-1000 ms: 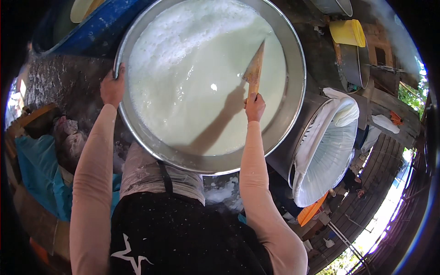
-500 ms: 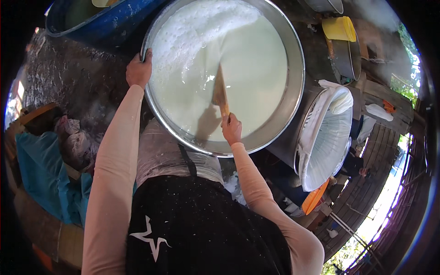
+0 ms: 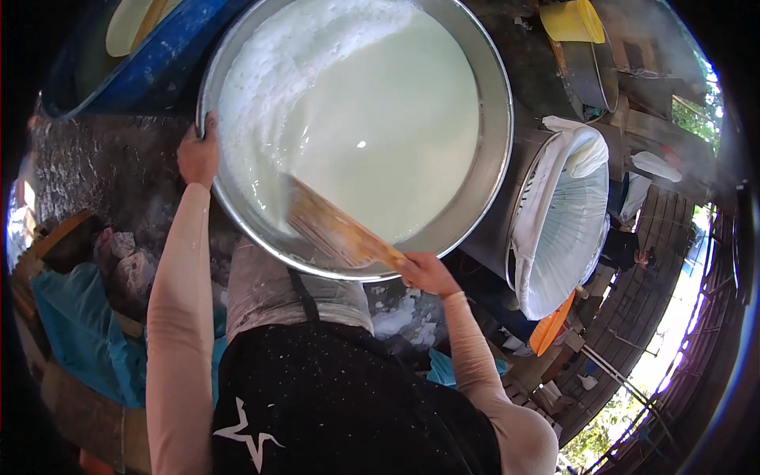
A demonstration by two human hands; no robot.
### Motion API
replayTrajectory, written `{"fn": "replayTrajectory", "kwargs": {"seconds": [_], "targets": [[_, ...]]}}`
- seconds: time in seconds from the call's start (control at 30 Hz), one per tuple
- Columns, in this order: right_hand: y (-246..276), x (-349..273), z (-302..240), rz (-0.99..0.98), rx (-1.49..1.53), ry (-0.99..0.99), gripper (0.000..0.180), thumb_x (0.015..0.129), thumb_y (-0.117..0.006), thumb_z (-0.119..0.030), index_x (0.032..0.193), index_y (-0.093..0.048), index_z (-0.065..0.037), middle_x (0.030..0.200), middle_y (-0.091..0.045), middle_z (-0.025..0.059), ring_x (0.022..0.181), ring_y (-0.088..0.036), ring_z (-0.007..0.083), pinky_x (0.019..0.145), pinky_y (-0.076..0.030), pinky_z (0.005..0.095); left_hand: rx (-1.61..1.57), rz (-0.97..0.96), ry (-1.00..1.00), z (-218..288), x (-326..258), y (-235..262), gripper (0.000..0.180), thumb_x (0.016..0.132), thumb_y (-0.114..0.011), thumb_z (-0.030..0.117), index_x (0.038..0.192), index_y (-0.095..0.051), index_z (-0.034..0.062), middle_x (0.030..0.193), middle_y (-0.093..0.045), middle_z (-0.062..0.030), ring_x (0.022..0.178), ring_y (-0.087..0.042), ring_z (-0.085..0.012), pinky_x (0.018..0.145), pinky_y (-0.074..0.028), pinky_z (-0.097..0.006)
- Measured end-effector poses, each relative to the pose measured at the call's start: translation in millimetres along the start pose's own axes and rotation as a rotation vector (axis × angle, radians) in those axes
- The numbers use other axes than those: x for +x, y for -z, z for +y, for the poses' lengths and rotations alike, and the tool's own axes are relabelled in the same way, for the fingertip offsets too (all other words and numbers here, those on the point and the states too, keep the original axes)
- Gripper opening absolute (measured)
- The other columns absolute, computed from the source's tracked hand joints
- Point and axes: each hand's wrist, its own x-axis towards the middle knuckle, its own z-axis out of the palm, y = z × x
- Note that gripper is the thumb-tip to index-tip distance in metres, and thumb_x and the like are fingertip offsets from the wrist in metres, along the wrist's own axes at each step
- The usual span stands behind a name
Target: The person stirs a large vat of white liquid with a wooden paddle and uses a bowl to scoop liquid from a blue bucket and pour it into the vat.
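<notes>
The right hand [image 3: 426,273] is wrapped around the handle of a wooden paddle [image 3: 336,229], just outside the near rim of a wide metal basin [image 3: 492,162]. The paddle reaches up and to the left from that hand, its handle crossing the near rim and its broad blade slanting over the near side of the basin; the tip is blurred, and I cannot tell how far it dips into the pale, milky liquid [image 3: 388,134]. The left hand [image 3: 198,154] is closed on the basin's left edge, thumb against the metal, its other fingers partly hidden, well apart from the paddle. White foam [image 3: 293,59] gathers along the far left of the liquid. The basin's support is hidden from view. Around it the dark floor [image 3: 119,158] looks wet, with whitish patches near the person's legs. A blue tub [image 3: 146,75] stands at the upper left, and a vessel draped in white cloth [image 3: 560,229] sits just right of the basin. Further off are a yellow bucket [image 3: 571,21], drifting steam, a plank floor [image 3: 613,332] and bright greenery beyond the open side. A teal sheet [image 3: 91,336] lies at the left.
</notes>
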Motion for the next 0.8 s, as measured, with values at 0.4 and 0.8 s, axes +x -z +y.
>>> {"fn": "replayTrajectory", "kwargs": {"seconds": [0.4, 0.8], "targets": [[120.7, 144.1, -16.8, 1.063, 0.053, 0.241, 0.041, 0.102, -0.047, -0.031, 0.080, -0.060, 0.001, 0.058, -0.059, 0.0096, 0.048, -0.059, 0.0174, 0.047, -0.046, 0.0336, 0.165, -0.008, 0.058, -11.6, 7.5, 2.7, 0.055, 0.093, -0.054, 0.060, 0.112, -0.071, 0.0111, 0.104, -0.071, -0.0208, 0.105, -0.064, -0.0425, 0.091, -0.049, -0.047], [64.9, 237.0, -17.5, 0.956, -0.155, 0.359, 0.045, 0.101, -0.051, -0.036, 0.075, -0.059, 0.001, 0.058, -0.062, 0.0102, 0.047, -0.060, 0.0202, 0.048, -0.047, 0.0358, 0.091, 0.024, 0.017, -3.9, 6.7, -3.4, 0.054, 0.090, -0.056, 0.062, 0.116, -0.071, 0.0172, 0.109, -0.070, -0.0195, 0.107, -0.063, -0.0419, 0.093, -0.049, -0.048]]}}
